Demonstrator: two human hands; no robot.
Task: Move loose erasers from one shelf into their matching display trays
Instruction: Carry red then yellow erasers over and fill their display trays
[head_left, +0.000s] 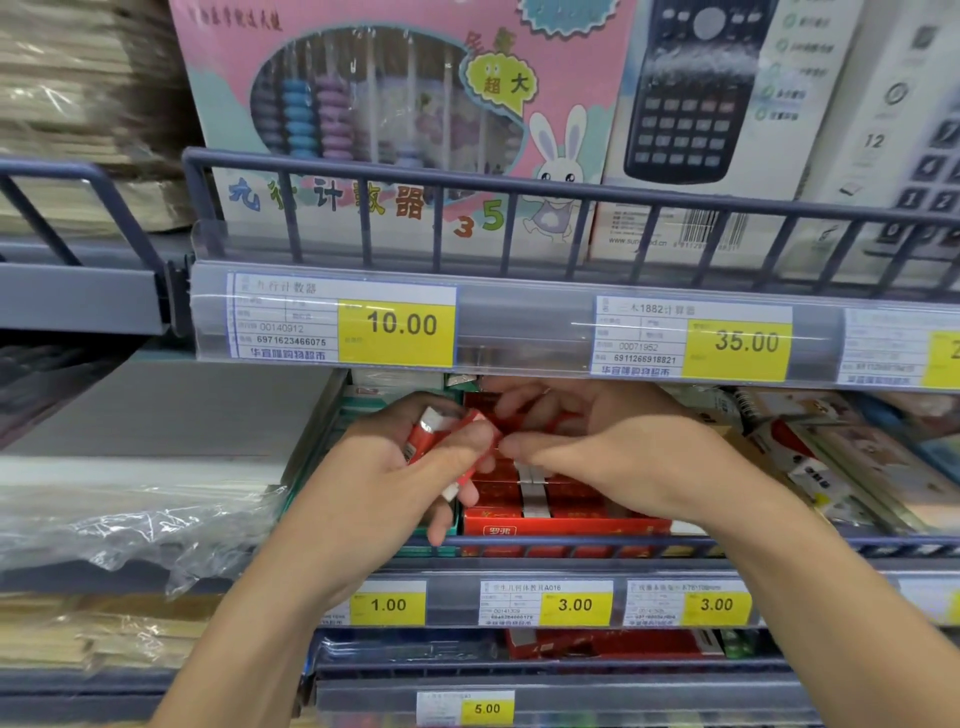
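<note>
Both hands over red eraser tray (566, 527)

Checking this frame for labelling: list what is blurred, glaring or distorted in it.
Head view: the paper stacks at upper left are smeared; glare streaks the clear price strip; wide-angle bend curves the shelf rail; the left hand and right hand shade the red eraser tray; price tags read sharply.

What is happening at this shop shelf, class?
A person is stocking erasers on a shelf. The left hand holds a small bunch of red-sleeved erasers. The right hand reaches over the red display tray, fingers near those erasers; whether it pinches one is unclear. The tray already holds rows of red erasers.
</note>
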